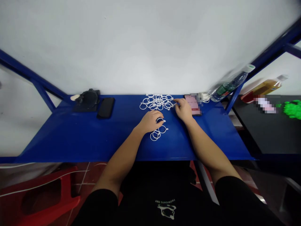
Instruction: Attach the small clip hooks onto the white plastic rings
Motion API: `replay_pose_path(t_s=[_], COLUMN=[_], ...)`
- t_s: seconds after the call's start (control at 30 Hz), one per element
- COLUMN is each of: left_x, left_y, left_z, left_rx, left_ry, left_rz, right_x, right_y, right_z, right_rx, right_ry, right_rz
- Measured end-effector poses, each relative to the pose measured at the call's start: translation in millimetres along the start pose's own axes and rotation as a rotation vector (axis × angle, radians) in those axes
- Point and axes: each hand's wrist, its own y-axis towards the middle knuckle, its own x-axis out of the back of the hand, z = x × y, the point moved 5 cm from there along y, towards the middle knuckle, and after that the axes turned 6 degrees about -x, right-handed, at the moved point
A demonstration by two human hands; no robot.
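Note:
Several white plastic rings (158,101), each with a small tab, lie heaped at the back middle of the blue table. In front of this heap is my left hand (150,121), its thumb and fingers curled about a single white ring (160,119). Just below that hand, a few more loose rings (155,135) lie on the tabletop, partly overlapping. My right hand (183,109) is at the right edge of the heap, with thumb and forefinger closed on a ring there, mostly hidden by the fingertips.
A pink-screened phone (195,110) lies beside my right hand, near a white cable (206,97) and a clear bottle (231,84). On the left are a black phone (106,107) and a dark object (88,99). The blue table (77,135) meets a wall behind.

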Motion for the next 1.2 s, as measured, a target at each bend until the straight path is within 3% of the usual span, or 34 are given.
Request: replay_pose_path(t_s=[0.07, 0.17, 0.37, 0.43, 0.53, 0.6, 0.67, 0.8, 0.93, 1.1, 1.2], left_x=[-7.6, -11.6, -13.1, -9.8, 3.8, 14.0, 19.6, 15.7, 7.3, 10.2, 12.0], left_y=[-1, -1, -1, -1, -1, -3, -5, -3, -1, 0, 0], left_z=[-4, -7, -6, -6, -6, -4, -1, 4, 2, 0, 0], left_rx=[0.014, 0.066, 0.113, 0.099, 0.057, 0.052, 0.062, 0.077, 0.029, 0.012, 0.017], left_ry=[-0.015, -0.032, -0.075, -0.075, -0.044, -0.026, -0.012, -0.006, 0.014, 0.038, 0.029], left_rz=[0.09, 0.101, 0.101, 0.03, -0.225, -0.401, -0.486, -0.404, -0.306, -0.373, -0.38], right_x=[-5, -13, -15, -8, 4, 6, 5, 8, 31, 50, 46], right_y=[-1, -6, -8, -8, -17, -25, -29, -20, -5, -4, -8], right_z=[1, 10, 18, 24, 42, 54, 59, 45, 24, 11, 3], right_rx=[-0.008, 0.01, 0.052, 0.114, 0.3, 0.416, 0.446, 0.329, 0.133, 0.006, 0.013], right_ry=[-0.099, -0.183, -0.171, -0.109, 0.023, 0.09, 0.112, 0.116, 0.099, -0.099, -0.232], right_rz=[0.092, 0.171, 0.121, 0.04, -0.061, -0.054, -0.019, -0.02, -0.106, 0.205, 0.367])
